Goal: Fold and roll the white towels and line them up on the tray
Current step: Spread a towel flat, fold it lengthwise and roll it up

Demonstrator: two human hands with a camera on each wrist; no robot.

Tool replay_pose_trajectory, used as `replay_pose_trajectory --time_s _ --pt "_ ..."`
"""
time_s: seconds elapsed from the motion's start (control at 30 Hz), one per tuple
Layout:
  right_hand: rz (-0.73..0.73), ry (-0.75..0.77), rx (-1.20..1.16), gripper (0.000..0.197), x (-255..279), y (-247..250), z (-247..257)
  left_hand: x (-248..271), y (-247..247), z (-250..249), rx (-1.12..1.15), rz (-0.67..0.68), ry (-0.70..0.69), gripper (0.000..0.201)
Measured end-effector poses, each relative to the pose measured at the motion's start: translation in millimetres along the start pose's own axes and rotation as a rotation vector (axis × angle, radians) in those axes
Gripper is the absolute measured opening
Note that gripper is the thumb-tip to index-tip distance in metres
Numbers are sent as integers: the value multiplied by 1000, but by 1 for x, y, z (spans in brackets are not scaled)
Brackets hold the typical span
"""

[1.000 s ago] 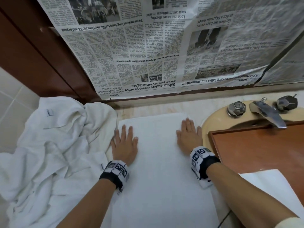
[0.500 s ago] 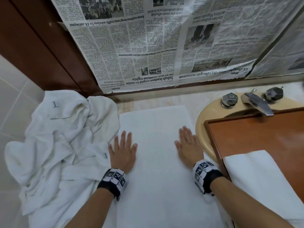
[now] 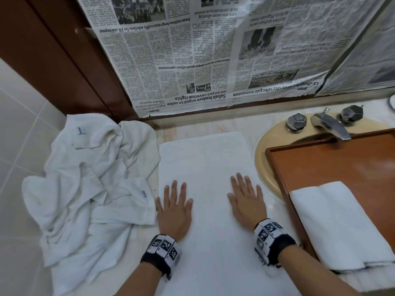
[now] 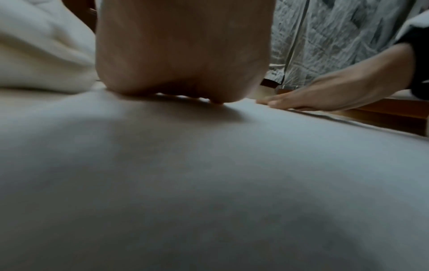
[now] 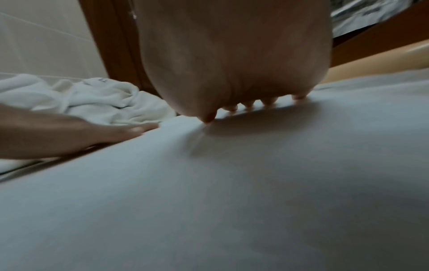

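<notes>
Both the left hand (image 3: 174, 210) and right hand (image 3: 248, 201) press flat on the spread towel (image 3: 205, 163); the tray (image 3: 342, 163) holds one folded towel (image 3: 337, 223).

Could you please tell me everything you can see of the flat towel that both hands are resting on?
The flat towel is white, soft-looking terry, spread smooth as a long rectangle on the counter, running away from the person. The left hand and right hand lie flat on it, fingers straight. The crumpled towels touch its left edge; the sink and tray stand to its right. Its near end runs out of view.
</notes>
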State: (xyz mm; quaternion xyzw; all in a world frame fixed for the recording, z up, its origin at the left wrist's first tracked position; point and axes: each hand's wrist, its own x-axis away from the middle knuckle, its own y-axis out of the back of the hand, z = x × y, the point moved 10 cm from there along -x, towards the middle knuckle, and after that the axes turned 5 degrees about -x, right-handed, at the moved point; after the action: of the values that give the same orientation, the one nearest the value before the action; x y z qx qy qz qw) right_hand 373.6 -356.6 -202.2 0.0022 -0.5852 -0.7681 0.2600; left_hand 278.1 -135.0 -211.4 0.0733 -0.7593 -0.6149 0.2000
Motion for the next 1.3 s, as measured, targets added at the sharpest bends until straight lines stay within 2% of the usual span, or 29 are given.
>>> replay_pose_trajectory --time_s 0.07,0.17,0.27,0.37,0.47,0.57,0.77,0.9,1.03,1.17,1.3 --pt "-28 -43 -27 78 1 11 -23 -3 4 10 2 12 19 67" --pt "-72 -61 -60 83 8 20 -30 -4 15 9 23 34 32 75" --pt "-180 -119 -76 65 17 30 -33 -20 35 -5 30 34 31 70" --pt "-270 -172 -94 46 26 40 -38 -50 57 -43 110 -15 -114 60" --pt "-301 -230 -124 42 32 43 -48 -78 63 -105 118 80 -301 52" --pt "-334 -268 -212 36 31 42 -60 -104 62 -164 51 100 -441 45" --pt "-353 -329 -337 13 25 48 -75 -152 50 -232 6 70 -548 38" --pt "-340 -345 -350 10 23 46 -77 -166 40 -246 -52 71 -603 39" --pt "-325 -367 -365 13 21 50 -75 -168 42 -250 -36 45 -625 27" --pt "-327 -373 -488 16 24 61 -74 -166 41 -251 -43 19 -637 25" --pt "-293 -397 -630 10 24 60 -78 -167 44 -243 74 -1 -599 22"
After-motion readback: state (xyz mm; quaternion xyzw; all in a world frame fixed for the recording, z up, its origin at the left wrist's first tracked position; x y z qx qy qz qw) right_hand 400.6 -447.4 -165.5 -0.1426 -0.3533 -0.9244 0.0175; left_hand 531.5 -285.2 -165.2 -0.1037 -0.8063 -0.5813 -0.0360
